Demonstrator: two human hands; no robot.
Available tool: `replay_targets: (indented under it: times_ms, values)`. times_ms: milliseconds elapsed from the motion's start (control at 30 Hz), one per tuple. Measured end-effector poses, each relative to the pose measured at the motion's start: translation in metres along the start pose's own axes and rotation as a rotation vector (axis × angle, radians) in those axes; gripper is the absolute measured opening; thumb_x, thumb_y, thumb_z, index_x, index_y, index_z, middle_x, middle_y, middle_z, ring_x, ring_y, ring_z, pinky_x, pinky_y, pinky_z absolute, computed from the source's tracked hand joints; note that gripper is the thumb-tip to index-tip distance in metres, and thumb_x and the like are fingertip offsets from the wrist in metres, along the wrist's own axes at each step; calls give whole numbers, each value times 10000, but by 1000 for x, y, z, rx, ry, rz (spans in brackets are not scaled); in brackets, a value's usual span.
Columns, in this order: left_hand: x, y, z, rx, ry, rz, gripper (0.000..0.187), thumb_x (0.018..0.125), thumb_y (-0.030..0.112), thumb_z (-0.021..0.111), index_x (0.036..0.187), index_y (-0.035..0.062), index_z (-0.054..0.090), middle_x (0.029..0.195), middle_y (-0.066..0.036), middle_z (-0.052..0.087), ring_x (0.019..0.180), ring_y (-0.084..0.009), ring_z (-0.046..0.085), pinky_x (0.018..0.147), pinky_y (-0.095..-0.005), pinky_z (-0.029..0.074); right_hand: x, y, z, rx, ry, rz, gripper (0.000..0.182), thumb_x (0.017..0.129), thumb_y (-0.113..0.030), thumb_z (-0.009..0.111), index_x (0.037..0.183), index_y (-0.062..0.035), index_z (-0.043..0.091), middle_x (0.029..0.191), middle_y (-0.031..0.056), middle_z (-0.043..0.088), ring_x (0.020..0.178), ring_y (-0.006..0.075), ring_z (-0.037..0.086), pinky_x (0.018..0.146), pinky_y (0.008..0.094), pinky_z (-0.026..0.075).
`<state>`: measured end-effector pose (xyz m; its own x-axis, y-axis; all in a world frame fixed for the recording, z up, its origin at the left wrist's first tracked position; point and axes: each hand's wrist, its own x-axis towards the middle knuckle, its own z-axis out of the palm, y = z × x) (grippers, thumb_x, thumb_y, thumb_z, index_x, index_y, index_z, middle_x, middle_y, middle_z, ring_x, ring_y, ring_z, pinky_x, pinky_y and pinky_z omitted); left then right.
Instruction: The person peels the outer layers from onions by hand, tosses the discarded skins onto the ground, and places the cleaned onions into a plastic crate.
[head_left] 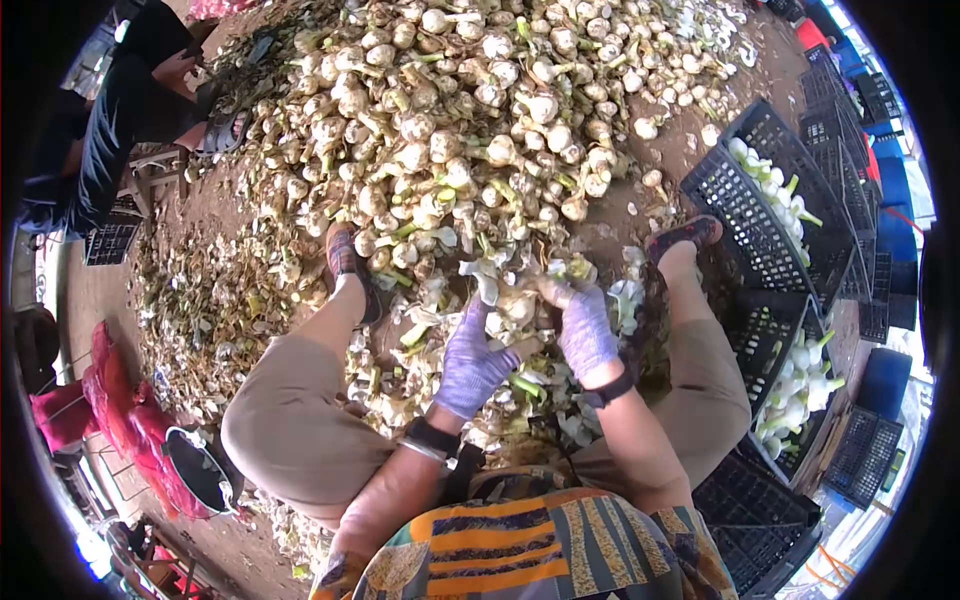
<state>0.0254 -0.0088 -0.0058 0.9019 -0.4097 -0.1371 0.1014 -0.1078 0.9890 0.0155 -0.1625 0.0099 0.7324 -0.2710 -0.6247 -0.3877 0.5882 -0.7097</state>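
Both my hands wear thin purple-and-white knit gloves with bare fingertips and meet in front of me, between my knees. A whitish garlic bulb [517,306] lies between them. My left hand [474,358] grips its left side, thumb below and fingers above. On the other side my right hand [586,327] has its fingers bent in and pinched at the bulb's upper right. Loose pale skin [484,272] sticks up by my left fingertips. Exactly where the fingers touch the bulb is too small to make out. Peeled skins and cut green stems lie under both hands.
A large heap of garlic bulbs [440,130] spreads ahead. To the right, a black crate [715,190] and another black crate [765,310] hold cleaned white garlic. Dry husks [220,330] cover the ground at left. A bucket [197,470] stands lower left; another person [120,120] sits upper left.
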Motion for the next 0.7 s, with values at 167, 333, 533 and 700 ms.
replay_targets:
  times_ms: [167, 333, 533, 700]
  values:
    - [-4, 30, -4, -473, -35, -295, 638, 703, 92, 775, 1236, -42, 452, 1087, -69, 586, 961, -140, 550, 781, -267, 486, -29, 6, -23, 374, -146, 22, 266, 807, -135, 656, 1030, -2, 600, 880, 62, 633, 750, 146, 608, 671, 266, 507]
    - [-9, 44, -6, -74, -96, -246, 620, 651, 174, 808, 1165, -17, 517, 976, -66, 634, 822, -114, 593, 730, -261, 494, -55, -12, -9, -1010, 45, -1218, 281, 684, -19, 684, 947, -111, 647, 865, 54, 587, 744, 217, 583, 647, 302, 500]
    - [-17, 40, -4, 571, -96, 89, 635, 612, 223, 808, 1141, 5, 532, 899, -109, 635, 793, -209, 623, 744, -304, 501, -36, -15, -26, -1181, 176, -1116, 167, 685, -16, 608, 833, -93, 615, 793, 111, 575, 712, 302, 578, 625, 378, 480]
    - [-13, 61, -10, -380, -211, -256, 550, 688, 64, 768, 1169, -19, 514, 1003, -57, 615, 878, -118, 585, 762, -251, 492, -22, -22, -63, -1325, 438, -857, 218, 691, -2, 626, 901, -61, 612, 830, 140, 596, 802, 297, 579, 722, 369, 466]
